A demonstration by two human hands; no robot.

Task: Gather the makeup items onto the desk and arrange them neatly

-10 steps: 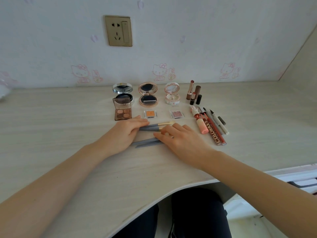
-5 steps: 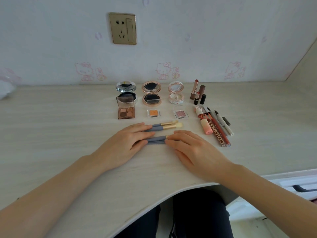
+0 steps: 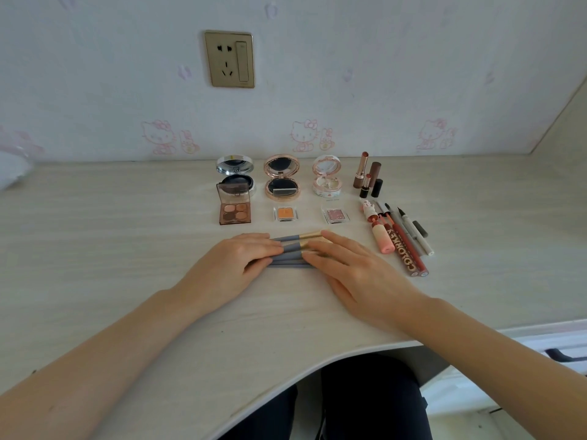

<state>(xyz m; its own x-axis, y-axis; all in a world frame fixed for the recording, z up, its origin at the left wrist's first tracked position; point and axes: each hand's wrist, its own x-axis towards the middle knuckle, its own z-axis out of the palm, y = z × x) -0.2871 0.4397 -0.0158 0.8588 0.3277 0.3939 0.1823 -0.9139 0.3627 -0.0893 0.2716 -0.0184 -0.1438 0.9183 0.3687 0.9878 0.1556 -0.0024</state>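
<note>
Several grey-handled makeup brushes (image 3: 290, 252) with gold ferrules lie side by side on the pale desk (image 3: 95, 249). My left hand (image 3: 236, 263) rests flat on their left ends. My right hand (image 3: 349, 271) lies flat over their right ends, fingers straight, hiding the bristles. Behind them stand three open round compacts (image 3: 282, 181), an eyeshadow palette (image 3: 234, 206), an orange pan (image 3: 285, 213) and a pink pan (image 3: 336, 215). Lipsticks (image 3: 368, 177) stand at the right, with a row of pens and lip glosses (image 3: 400, 239) lying below them.
A wall socket (image 3: 229, 58) sits on the wallpapered wall behind the desk. Something white (image 3: 12, 169) lies at the far left edge. The desk's front edge curves in near my dark-clothed legs (image 3: 365, 401). A white drawer unit (image 3: 552, 350) is at the lower right.
The brushes have been pushed together into one tight row. Both hands have slid forward and closed in on them from either side.
</note>
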